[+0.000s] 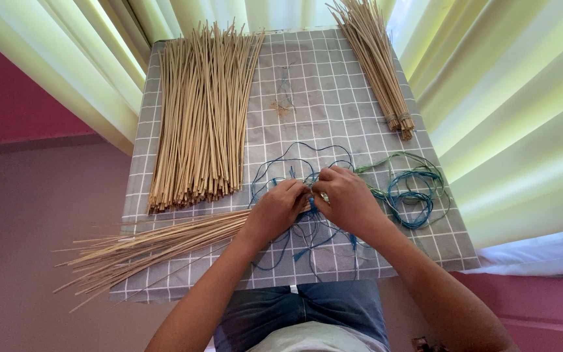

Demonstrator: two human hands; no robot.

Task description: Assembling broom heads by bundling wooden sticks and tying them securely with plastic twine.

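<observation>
- Pinching blue cord point(307, 225) together, the left hand point(280, 210) and right hand point(346, 201) meet fingertip to fingertip, closed on the strands just above the table point(333, 85).
- Loose straw sticks point(200, 111) lie left, a tied bundle point(379, 62) right, both within reach.

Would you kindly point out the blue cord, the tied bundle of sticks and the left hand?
blue cord point(294, 155): head view, on a loop above the hands.
tied bundle of sticks point(379, 62): head view, mid-length of the bundle.
left hand point(280, 208): head view, back of the hand.
</observation>
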